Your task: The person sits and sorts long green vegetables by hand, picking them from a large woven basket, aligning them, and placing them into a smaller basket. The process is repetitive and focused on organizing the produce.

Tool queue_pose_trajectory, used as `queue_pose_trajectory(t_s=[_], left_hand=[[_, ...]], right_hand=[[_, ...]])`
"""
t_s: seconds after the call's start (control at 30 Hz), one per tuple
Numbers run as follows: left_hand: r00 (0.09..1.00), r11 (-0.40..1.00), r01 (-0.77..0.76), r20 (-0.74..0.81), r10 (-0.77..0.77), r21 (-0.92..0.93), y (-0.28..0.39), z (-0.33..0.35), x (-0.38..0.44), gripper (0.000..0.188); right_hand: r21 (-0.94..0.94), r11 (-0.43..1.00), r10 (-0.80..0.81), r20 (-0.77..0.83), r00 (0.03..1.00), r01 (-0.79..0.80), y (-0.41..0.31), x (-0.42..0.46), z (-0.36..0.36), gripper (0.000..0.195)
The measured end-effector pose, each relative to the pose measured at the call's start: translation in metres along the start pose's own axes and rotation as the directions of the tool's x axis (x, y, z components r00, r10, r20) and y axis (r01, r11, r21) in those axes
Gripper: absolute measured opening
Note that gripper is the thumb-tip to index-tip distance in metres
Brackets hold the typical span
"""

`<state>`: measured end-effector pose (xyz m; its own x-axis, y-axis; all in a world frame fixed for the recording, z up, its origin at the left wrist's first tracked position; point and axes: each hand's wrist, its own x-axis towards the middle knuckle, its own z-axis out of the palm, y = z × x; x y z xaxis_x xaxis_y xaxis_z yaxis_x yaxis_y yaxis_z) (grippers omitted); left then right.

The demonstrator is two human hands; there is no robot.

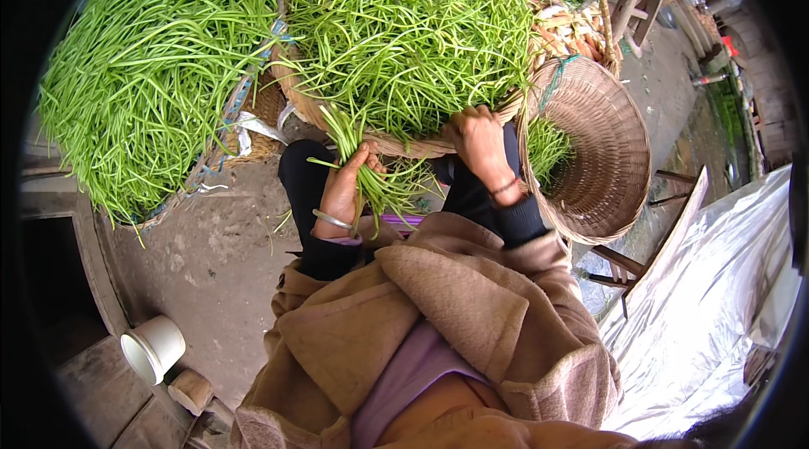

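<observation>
My left hand, with a metal bangle at the wrist, is closed around a bunch of long green stems. The bunch stands out above and below the fist, over my lap. My right hand is at the near rim of a wide wicker basket, its fingers curled down at the edge of the heaped green stems. Its fingertips are hidden, so whether it pinches any stems does not show. Just right of that hand, a deep wicker basket leans with its mouth towards me and holds some green stems.
A second heaped pile of green stems fills a basket at left. Orange-white scraps lie behind the deep basket. A white bucket and a wood block are at lower left. Clear plastic sheeting and a wooden chair are at right.
</observation>
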<state>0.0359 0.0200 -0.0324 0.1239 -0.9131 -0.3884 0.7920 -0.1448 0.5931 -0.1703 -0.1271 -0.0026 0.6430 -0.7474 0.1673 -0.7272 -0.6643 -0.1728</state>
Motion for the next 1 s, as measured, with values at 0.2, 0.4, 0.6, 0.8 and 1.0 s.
queue_pose_trajectory(t_s=[0.2,0.4,0.6,0.8,1.0], left_hand=[[0.998,0.998,-0.049,0.025,0.050,-0.045,-0.009,0.011,0.002,0.023],[0.998,0.996,-0.054,0.029,0.056,-0.066,-0.006,0.004,0.002,0.020],[0.999,0.999,0.009,0.033,-0.008,-0.052,-0.011,0.008,0.007,0.023],[0.997,0.999,0.044,0.062,-0.042,-0.025,-0.014,0.006,0.006,0.026],[0.996,1.000,0.010,0.092,-0.010,0.001,-0.017,0.012,0.007,0.027]], right_hand=[[-0.210,0.963,0.193,0.110,0.975,-0.167,0.023,0.026,0.062,0.036],[0.281,0.932,0.236,0.004,0.972,-0.228,0.017,0.017,0.033,0.036],[0.753,0.618,0.377,-0.031,0.926,-0.227,0.031,0.001,0.021,0.021],[0.885,0.328,0.357,0.206,0.911,-0.329,0.026,-0.010,-0.029,0.017],[0.931,0.322,0.405,0.027,0.914,-0.170,0.049,-0.070,-0.085,0.028]])
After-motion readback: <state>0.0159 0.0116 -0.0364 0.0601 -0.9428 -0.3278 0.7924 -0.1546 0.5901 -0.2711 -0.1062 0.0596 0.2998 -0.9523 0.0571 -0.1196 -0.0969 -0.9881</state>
